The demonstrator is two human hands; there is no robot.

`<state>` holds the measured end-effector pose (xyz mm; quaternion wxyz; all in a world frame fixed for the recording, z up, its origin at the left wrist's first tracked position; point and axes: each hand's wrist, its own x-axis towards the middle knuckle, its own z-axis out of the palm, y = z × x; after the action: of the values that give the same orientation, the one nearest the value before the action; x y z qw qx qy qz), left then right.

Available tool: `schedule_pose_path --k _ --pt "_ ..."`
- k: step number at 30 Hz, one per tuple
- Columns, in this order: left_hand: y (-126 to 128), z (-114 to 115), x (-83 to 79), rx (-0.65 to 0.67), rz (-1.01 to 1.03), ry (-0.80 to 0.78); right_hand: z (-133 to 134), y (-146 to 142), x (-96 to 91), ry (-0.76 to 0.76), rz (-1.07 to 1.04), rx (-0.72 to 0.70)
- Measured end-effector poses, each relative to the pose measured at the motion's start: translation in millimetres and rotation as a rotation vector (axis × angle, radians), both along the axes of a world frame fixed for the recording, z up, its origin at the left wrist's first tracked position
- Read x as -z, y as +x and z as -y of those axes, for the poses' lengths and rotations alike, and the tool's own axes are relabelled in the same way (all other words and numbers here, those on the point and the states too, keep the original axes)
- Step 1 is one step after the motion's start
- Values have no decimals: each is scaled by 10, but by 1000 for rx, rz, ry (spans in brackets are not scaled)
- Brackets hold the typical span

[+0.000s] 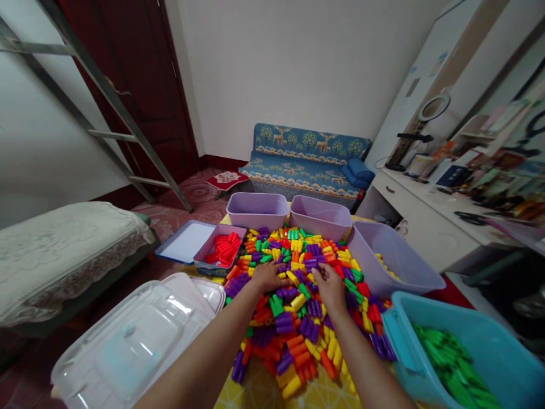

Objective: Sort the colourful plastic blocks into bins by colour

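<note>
A wide pile of plastic tube-shaped building pieces in purple, yellow, orange, red and green covers the table between my arms. My left hand lies palm down on the pile with its fingers stretched out over the pieces. To its right, my right hand has its thumb and fingers drawn together beside a purple piece. Whatever is between those fingertips is too small to make out. Some pieces are joined side by side in short rows; others lie single.
Lilac bins line the back and right, one holding yellow pieces. A turquoise bin at right holds green pieces. On the left are an open tin with red pieces and clear lids.
</note>
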<state>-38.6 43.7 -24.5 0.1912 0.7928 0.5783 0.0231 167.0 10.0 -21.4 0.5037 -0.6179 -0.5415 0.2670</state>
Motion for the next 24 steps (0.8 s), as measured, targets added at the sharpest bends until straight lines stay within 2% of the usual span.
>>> schedule_pose_path --k 4,7,11,14,20,22,24 --pt "-1 -4 23 -2 -3 6 11 -25 0 -39 -81 -122" --pt "-2 -10 44 2 0 15 38 -42 78 -98 -64 -216" --pt "-4 -13 55 -3 -3 17 47 -29 237 -91 26 -109" --pt "-6 -13 53 4 3 14 50 -3 286 -39 82 -7" --pt "-6 -5 36 -5 -6 -3 -49 103 135 168 365 168" --pt "-1 -1 26 -3 -3 -1 -144 108 88 192 459 164" --pt "3 0 21 -4 2 2 -234 65 63 137 523 111"
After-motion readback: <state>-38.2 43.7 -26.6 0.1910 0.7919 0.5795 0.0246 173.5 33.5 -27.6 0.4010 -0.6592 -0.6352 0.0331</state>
